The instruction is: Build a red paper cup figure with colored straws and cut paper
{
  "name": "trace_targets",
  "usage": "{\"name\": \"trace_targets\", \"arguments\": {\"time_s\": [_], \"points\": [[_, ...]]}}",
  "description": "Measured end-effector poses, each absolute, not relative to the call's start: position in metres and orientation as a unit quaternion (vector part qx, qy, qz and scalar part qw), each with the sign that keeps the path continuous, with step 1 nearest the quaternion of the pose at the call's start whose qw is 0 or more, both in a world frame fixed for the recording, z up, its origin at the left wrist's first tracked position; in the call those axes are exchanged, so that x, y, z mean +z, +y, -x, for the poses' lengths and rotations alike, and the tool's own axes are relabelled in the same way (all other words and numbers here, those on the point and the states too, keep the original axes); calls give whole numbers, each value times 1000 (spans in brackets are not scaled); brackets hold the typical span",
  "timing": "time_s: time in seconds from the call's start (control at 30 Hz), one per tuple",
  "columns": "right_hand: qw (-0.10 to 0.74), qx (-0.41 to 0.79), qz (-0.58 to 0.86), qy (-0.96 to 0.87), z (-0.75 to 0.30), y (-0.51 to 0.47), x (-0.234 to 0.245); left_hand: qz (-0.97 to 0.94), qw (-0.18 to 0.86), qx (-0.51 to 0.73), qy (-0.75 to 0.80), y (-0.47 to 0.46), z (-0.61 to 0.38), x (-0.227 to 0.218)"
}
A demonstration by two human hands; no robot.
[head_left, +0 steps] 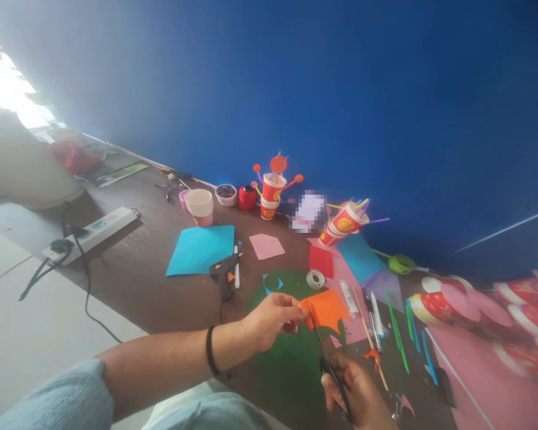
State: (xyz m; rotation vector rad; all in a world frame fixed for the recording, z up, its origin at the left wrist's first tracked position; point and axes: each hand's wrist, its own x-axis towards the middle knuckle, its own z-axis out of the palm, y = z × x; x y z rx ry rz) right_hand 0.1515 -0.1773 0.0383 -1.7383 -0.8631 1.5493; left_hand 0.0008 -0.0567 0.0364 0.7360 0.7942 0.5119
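Between the fingertips of my left hand (269,322) is the left edge of an orange sheet of paper (327,309), whose lower edge is cut ragged. My right hand (356,388) grips black-handled scissors (336,382), their blades pointing up and lying across the orange paper close to my left fingers. Both hands are over a dark green round mat (287,364). Blue paper scraps (273,285) lie just beyond my left hand, and a roll of white tape (316,279) sits behind the orange paper.
A black glue gun (224,275) lies left of the mat, beside blue paper (200,249). Decorated paper cups (272,194) stand near the blue wall. Right of my hands are pens (374,313), green sticks (397,334) and several red cups (448,307). A power strip (98,230) is at left.
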Motion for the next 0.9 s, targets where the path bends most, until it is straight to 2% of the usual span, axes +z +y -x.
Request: {"name": "trace_targets", "arguments": {"time_s": [0.63,0.9], "points": [[313,578,668,-349,-158,-178,34,-395,801,245,376,-52,-6,42],[351,568,657,-350,-164,-181,21,-437,777,218,398,-44,-8,46]]}}
